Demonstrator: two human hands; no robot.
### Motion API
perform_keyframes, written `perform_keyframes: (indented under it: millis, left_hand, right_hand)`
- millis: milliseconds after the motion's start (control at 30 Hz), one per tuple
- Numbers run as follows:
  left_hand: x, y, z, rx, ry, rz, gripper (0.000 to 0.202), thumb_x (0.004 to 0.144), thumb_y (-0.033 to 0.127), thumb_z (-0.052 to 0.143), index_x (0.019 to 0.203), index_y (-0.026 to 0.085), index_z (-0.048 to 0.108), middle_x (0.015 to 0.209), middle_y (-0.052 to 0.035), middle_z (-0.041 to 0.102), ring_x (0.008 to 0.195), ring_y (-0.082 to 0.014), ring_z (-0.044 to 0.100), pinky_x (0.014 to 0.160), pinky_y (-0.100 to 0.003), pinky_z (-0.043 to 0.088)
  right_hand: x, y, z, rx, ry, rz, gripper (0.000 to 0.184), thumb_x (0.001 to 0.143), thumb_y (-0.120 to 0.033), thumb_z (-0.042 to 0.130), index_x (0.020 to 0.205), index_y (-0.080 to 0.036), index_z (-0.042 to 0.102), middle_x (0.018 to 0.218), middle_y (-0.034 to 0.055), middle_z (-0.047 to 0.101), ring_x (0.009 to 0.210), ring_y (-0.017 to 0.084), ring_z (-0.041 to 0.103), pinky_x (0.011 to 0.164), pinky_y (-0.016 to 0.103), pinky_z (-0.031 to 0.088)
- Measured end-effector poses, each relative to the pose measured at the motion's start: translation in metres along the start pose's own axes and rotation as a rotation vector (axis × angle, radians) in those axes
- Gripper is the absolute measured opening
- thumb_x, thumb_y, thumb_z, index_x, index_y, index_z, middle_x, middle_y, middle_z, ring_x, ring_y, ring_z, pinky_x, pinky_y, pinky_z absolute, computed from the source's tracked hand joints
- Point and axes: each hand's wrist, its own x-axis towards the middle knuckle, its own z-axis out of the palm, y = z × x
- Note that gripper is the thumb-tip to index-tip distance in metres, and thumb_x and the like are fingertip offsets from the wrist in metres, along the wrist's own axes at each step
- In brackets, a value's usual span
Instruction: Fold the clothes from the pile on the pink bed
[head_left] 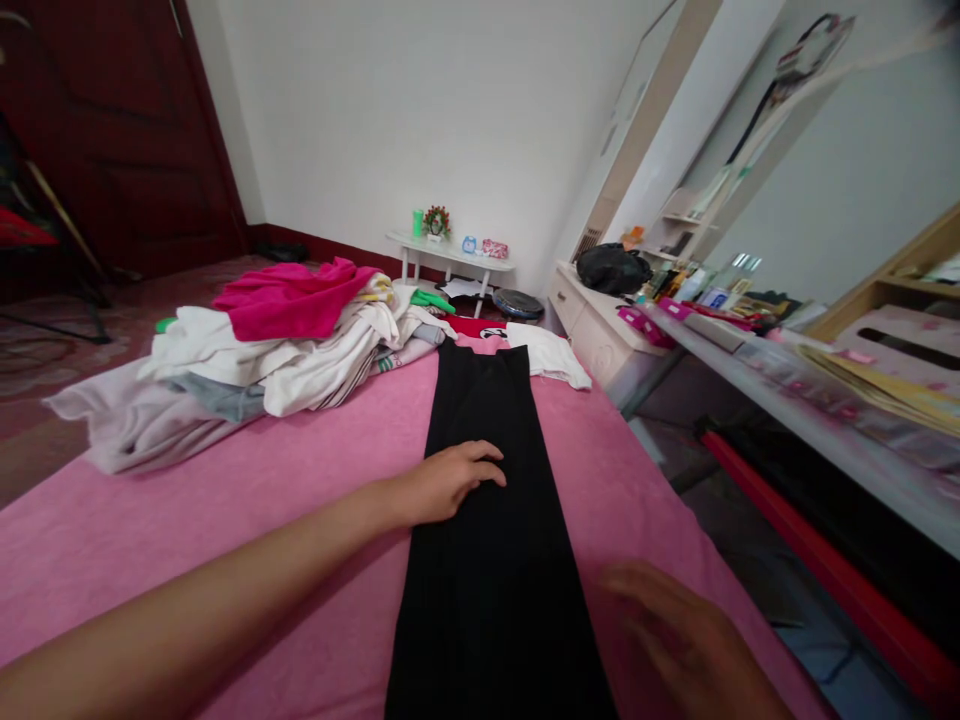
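Note:
A long black garment [487, 520] lies stretched lengthwise down the pink bed cover [247, 520]. My left hand [450, 480] rests flat on its left edge, fingers stretched out and holding nothing. My right hand [675, 630] hovers low at the garment's right edge near the bed's side, blurred by motion, its fingers spread loosely. A pile of clothes [255, 360] with a bright pink piece [292, 298] on top sits at the far left of the bed. A white garment [551, 355] lies beyond the black one.
A white desk [600, 330] and a long shelf [787, 400] crowded with small items run along the right. A small white table [450, 255] stands at the far wall. A dark red door [127, 130] is at left. A floor gap separates bed and shelf.

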Motion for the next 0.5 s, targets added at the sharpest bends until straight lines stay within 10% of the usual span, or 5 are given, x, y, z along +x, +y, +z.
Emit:
perform_keyframes:
  millis: [100, 300, 500]
  left_hand:
    - [-0.021, -0.016, -0.025, 0.181, -0.060, -0.018, 0.058, 0.070, -0.006, 0.044, 0.118, 0.023, 0.058, 0.135, -0.0073, 0.046, 0.124, -0.0210, 0.045, 0.104, -0.037, 0.037]
    - [-0.059, -0.006, -0.060, 0.297, -0.220, 0.010, 0.071, 0.070, -0.002, 0.047, 0.131, 0.033, 0.048, 0.142, -0.0012, 0.043, 0.133, -0.0225, 0.034, 0.111, -0.044, 0.026]
    - [-0.065, 0.019, -0.051, 0.161, -0.293, 0.083, 0.056, 0.078, 0.018, 0.057, 0.130, 0.034, 0.048, 0.142, -0.0018, 0.043, 0.133, -0.0249, 0.035, 0.112, -0.049, 0.020]
  right_hand:
    - [0.018, 0.025, -0.004, -0.212, 0.135, -0.086, 0.047, 0.076, -0.021, 0.052, 0.121, -0.034, 0.059, 0.129, 0.0049, 0.056, 0.119, 0.027, 0.051, 0.101, 0.047, 0.042]
    - [0.049, 0.015, 0.008, -0.286, -0.042, -0.350, 0.064, 0.078, -0.014, 0.051, 0.136, -0.038, 0.040, 0.151, 0.0017, 0.025, 0.137, 0.026, 0.026, 0.107, 0.051, 0.031]
    - [0.081, -0.001, 0.013, -0.253, -0.134, -0.464, 0.046, 0.085, -0.023, 0.049, 0.129, -0.038, 0.049, 0.145, 0.0030, 0.036, 0.138, 0.026, 0.022, 0.107, 0.060, 0.021]
